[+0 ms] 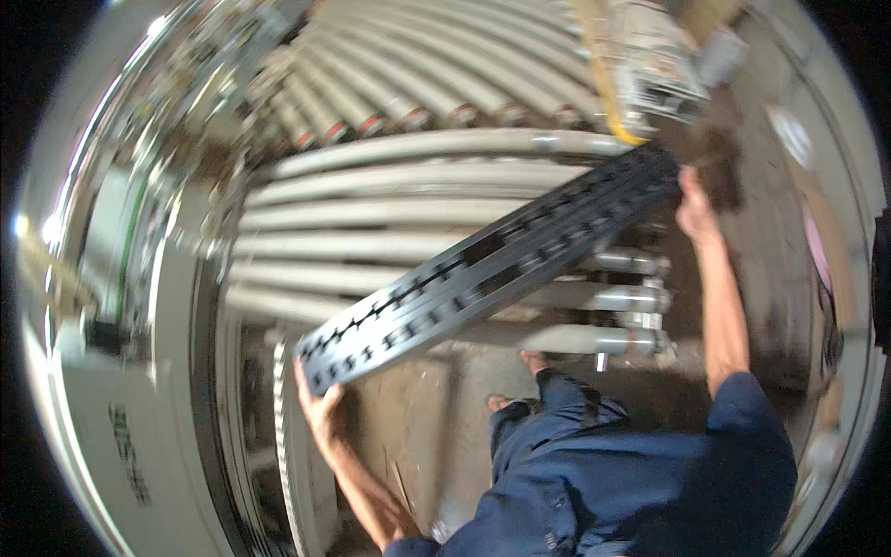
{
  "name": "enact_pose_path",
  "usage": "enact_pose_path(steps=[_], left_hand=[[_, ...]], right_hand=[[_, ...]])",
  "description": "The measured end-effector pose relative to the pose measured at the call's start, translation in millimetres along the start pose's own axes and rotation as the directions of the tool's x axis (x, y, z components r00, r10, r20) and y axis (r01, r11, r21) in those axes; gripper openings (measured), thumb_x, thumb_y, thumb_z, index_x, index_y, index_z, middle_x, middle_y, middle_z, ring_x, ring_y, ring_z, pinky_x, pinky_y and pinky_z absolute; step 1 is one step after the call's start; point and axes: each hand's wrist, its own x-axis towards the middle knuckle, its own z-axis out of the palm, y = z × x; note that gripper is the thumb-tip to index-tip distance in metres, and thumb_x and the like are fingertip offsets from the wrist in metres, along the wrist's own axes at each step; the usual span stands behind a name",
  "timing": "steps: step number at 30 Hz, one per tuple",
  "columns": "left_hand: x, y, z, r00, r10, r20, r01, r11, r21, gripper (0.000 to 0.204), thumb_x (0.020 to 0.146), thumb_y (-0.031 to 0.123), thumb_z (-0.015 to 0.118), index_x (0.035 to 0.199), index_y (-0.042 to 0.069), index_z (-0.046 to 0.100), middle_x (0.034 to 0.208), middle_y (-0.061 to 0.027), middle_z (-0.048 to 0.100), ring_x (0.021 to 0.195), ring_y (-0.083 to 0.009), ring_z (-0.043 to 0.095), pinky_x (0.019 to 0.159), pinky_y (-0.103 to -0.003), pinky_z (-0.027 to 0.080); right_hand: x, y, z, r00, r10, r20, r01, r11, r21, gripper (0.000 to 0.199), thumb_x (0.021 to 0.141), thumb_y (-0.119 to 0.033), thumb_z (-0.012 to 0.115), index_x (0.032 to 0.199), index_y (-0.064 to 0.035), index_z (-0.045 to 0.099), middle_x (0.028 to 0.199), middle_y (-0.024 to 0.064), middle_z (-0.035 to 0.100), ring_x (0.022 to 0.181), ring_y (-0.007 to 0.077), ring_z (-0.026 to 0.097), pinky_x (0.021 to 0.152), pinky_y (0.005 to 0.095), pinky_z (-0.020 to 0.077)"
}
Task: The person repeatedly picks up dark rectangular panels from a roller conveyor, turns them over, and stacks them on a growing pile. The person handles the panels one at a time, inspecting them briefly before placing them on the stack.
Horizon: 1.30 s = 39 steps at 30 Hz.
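Pale and many-rollered, the conveyor (371, 212) has a white cabinet (121, 408) beyond its left edge. A long black slotted panel (487, 271) slants over the conveyor's near part, one end by the near left corner, the other higher up at the right edge; whether it touches the conveyor, I cannot tell. The right hand (694, 206) grips its right end, the left hand (321, 413) its left; both hands' fingers are partly hidden.
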Motion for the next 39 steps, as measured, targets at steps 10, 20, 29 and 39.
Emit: enact_pose_path(steps=[10,20,29,39], left_hand=[[6.3,-11.3,-4.1,0.985,0.071,0.157,-0.040,0.981,-0.192,0.091,0.066,0.016,0.089,0.141,0.001,0.041,0.123,-0.0072,0.060,0.111,-0.0183,0.056,0.098,-0.033,0.044],[9.4,-22.3,-6.8,0.986,0.071,0.151,-0.034,0.972,-0.233,0.102,0.064,0.018,0.091,0.147,0.002,0.035,0.130,-0.0101,0.057,0.118,-0.0205,0.054,0.102,-0.035,0.042],[11.8,-31.2,-17.2,0.973,0.059,0.224,-0.032,0.992,-0.122,0.108,0.068,0.027,0.090,0.151,0.002,0.025,0.135,-0.0108,0.052,0.123,-0.0198,0.050,0.105,-0.036,0.040],[24.5,-62.8,-13.1,0.983,0.066,0.169,-0.025,0.972,-0.232,0.125,0.049,0.051,0.094,0.146,0.001,0.032,0.135,-0.0091,0.050,0.123,-0.0196,0.048,0.104,-0.036,0.039]], right_hand=[[10.4,-3.9,2.6,0.993,0.051,-0.103,-0.032,0.982,0.185,0.096,0.091,-0.072,0.042,0.152,-0.0005,0.023,0.156,0.0102,0.028,0.142,0.0245,0.027,0.117,0.0424,0.0195],[24.4,0.3,-5.0,0.970,0.019,-0.242,0.036,0.975,0.220,0.095,0.089,-0.076,0.039,0.143,0.0018,0.041,0.146,0.0115,0.045,0.132,0.0264,0.043,0.112,0.0406,0.0304],[14.8,0.0,12.6,0.931,-0.048,-0.363,0.107,0.984,0.144,0.097,0.087,-0.079,0.037,0.145,-0.0002,0.040,0.146,0.0109,0.046,0.132,0.0276,0.044,0.112,0.0428,0.0312],[32.0,11.7,-15.1,0.984,0.143,-0.103,-0.110,0.955,0.275,0.089,0.086,-0.078,0.041,0.137,-0.0059,0.052,0.135,0.0081,0.056,0.120,0.0260,0.054,0.103,0.0445,0.0419]])
